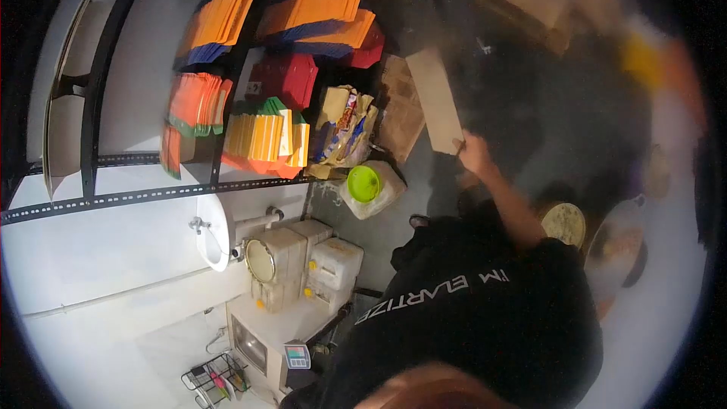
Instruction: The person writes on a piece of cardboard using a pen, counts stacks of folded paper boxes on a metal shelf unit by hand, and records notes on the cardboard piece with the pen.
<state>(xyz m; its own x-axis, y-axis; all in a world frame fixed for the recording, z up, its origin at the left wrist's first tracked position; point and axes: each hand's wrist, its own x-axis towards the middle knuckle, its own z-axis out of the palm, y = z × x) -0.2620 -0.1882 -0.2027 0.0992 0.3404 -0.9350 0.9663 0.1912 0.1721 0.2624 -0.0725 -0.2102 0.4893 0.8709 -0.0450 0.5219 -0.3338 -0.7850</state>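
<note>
The right hand is gripping the near end of a cardboard strip, fingers closing on its edge, while the strip is extending over the dark floor. A green bowl is resting on a pale container near the strip. The left hand is lying out of sight, its fingers' state impossible to tell.

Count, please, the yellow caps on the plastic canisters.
3 show: a yellow cap on the upper-right canister, another cap on the lower-right canister, a third cap on the lower-left canister. Others may be hidden.
</note>
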